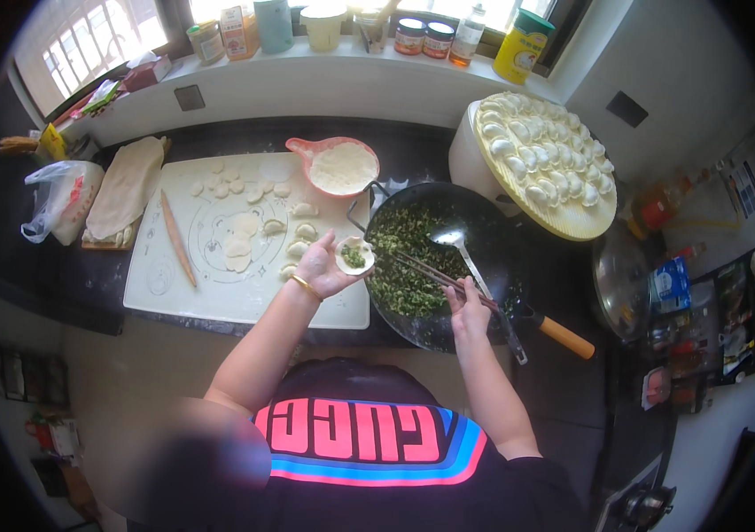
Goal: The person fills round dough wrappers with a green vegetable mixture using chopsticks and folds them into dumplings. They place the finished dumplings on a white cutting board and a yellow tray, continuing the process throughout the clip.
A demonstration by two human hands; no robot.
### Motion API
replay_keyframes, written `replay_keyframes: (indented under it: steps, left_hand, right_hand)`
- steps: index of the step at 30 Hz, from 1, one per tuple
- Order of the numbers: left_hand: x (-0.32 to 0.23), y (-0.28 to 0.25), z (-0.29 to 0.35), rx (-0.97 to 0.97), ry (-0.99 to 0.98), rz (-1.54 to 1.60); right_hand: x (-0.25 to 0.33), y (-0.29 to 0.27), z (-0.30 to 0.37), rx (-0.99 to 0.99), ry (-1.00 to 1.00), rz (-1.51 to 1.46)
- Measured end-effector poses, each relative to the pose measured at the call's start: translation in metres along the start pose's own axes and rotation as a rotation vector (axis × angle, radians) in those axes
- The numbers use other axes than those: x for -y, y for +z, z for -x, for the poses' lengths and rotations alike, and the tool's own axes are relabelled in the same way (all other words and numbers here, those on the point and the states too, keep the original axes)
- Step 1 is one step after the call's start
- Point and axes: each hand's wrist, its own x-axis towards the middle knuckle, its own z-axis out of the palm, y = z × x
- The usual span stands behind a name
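Observation:
On the fingers of my left hand point(323, 269) rests a round dumpling wrapper point(354, 255) with a small heap of green filling in its middle. My right hand point(468, 310) grips a pair of chopsticks point(435, 273), whose tips point left toward the wrapper, over the pan's filling. A black wok point(493, 222) with a wooden handle holds plenty of chopped green filling point(408, 288). Across the wok lies a metal spoon point(475, 266). Several folded dumplings point(305, 231) and flat wrappers point(240, 239) sit on the white mat point(262, 306) beside my left hand.
A rolling pin point(177, 238) lies on the mat's left side. Behind it stands a red bowl of flour point(342, 168). At the back right, a yellow tray point(564, 226) carries many dumplings. A dough-covered board point(125, 191) and a plastic bag point(67, 199) are far left.

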Motion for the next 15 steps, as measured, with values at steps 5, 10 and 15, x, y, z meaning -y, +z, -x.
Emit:
replay_keyframes:
  steps: [5,10,15]
  left_hand:
    - [0.003,0.002,-0.006,-0.002,-0.003,0.018]
    - [0.018,0.013,-0.019,-0.014,-0.005,-0.013]
    - [0.034,0.031,-0.037,-0.017,-0.046,-0.015]
  right_hand:
    - [0.017,-0.011,0.006,-0.002,0.07,-0.057]
    - [0.046,-0.008,0.025,0.05,0.0,-0.025]
    - [0.057,0.014,0.07,0.182,-0.329,0.21]
